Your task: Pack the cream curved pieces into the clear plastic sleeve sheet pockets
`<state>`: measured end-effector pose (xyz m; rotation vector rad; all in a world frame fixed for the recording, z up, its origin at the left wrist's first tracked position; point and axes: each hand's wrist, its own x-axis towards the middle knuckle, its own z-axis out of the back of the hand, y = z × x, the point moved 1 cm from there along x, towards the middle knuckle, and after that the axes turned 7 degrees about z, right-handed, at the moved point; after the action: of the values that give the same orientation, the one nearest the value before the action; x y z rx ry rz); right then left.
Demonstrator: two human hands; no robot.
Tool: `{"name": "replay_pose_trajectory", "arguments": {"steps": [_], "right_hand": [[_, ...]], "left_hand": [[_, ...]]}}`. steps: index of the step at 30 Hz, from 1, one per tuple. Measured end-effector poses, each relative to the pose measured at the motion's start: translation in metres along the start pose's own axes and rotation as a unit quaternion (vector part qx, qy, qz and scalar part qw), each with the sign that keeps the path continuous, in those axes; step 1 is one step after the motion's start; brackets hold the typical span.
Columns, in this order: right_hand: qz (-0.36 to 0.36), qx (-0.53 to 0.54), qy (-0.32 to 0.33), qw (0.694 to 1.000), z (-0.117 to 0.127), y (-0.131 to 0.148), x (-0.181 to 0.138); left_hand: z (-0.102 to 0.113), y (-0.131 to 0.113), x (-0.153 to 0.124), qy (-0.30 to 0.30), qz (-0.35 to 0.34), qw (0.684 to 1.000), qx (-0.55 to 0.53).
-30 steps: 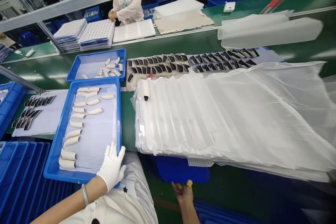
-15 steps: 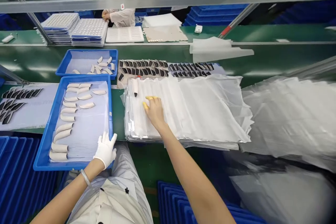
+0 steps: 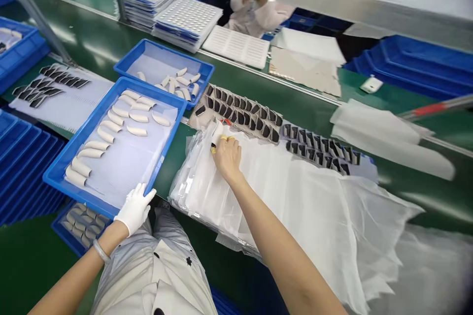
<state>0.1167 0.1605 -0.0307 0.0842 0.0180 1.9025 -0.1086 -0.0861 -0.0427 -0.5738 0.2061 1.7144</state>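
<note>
My left hand (image 3: pixel 133 210), in a white glove, lies with fingers stretched out over the near right corner of a blue tray (image 3: pixel 167 140). White paper lines the tray, and several curved cream-white pieces (image 3: pixel 90 152) lie on it, mostly along the left side. With yellow covers on the fingertips, my right hand (image 3: pixel 227 153) pinches a similar curved white piece (image 3: pixel 217 133) with a dark end. That piece is at the far left corner of a stack of translucent white sheets (image 3: pixel 288 192). The fingers partly cover it.
Behind the sheets are rows of dark curved pieces (image 3: pixel 240 110). A smaller blue tray (image 3: pixel 121 65) with white pieces stands behind the large one. More dark pieces (image 3: pixel 48 86) lie at left. A metal rail (image 3: pixel 325 2) crosses above; a co-worker (image 3: pixel 258 12) is beyond it.
The view has turned and tilted. My right hand has moved from the bare sheets to the curved white piece and closed on it. My left hand stays at the tray's corner.
</note>
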Motion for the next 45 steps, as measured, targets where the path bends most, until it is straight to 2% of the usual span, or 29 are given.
{"name": "replay_pose_trajectory", "arguments": {"steps": [7,11,16,19,23,26,29,31,33,35,36,39,42,45], "right_hand": [[0.122,0.023,0.005,0.992,-0.009,-0.017,0.004],[0.123,0.031,-0.012,0.992,-0.011,-0.022,0.016],[0.119,0.067,-0.02,0.99,-0.022,-0.019,0.035],[0.118,0.106,-0.031,0.987,-0.022,-0.019,0.038],[0.085,0.158,-0.098,0.979,-0.005,-0.006,0.038],[0.093,0.206,-0.134,0.965,0.004,0.045,0.034],[0.189,0.271,-0.07,0.941,-0.007,0.143,0.016],[0.277,0.305,0.015,0.911,-0.024,0.222,-0.003],[0.345,0.316,0.09,0.879,-0.043,0.293,-0.022],[0.373,0.311,0.141,0.863,-0.059,0.347,-0.036],[0.374,0.303,0.158,0.862,-0.065,0.365,-0.04],[0.346,0.274,0.177,0.88,-0.078,0.391,-0.042],[0.31,0.252,0.177,0.899,-0.084,0.393,-0.035],[0.286,0.251,0.18,0.907,-0.088,0.395,-0.025]], "left_hand": [[-0.012,0.001,-0.017,-0.021,0.038,0.993,-0.109],[-0.014,0.009,-0.015,-0.024,0.016,0.991,-0.13],[0.003,0.023,-0.01,-0.055,-0.026,0.985,-0.161],[0.015,0.046,-0.008,-0.075,0.02,0.982,-0.171],[0.036,0.105,-0.008,-0.115,0.171,0.963,-0.172],[0.053,0.16,-0.009,-0.145,0.311,0.927,-0.151],[0.064,0.201,-0.003,-0.152,0.394,0.896,-0.135],[0.067,0.214,0.008,-0.149,0.41,0.889,-0.139],[0.065,0.217,0.02,-0.15,0.413,0.886,-0.151],[0.061,0.213,0.031,-0.155,0.416,0.88,-0.166],[0.059,0.211,0.035,-0.159,0.419,0.876,-0.175],[0.054,0.206,0.042,-0.171,0.432,0.861,-0.208],[0.056,0.21,0.04,-0.19,0.43,0.844,-0.259],[0.065,0.218,0.031,-0.22,0.399,0.822,-0.342]]}}
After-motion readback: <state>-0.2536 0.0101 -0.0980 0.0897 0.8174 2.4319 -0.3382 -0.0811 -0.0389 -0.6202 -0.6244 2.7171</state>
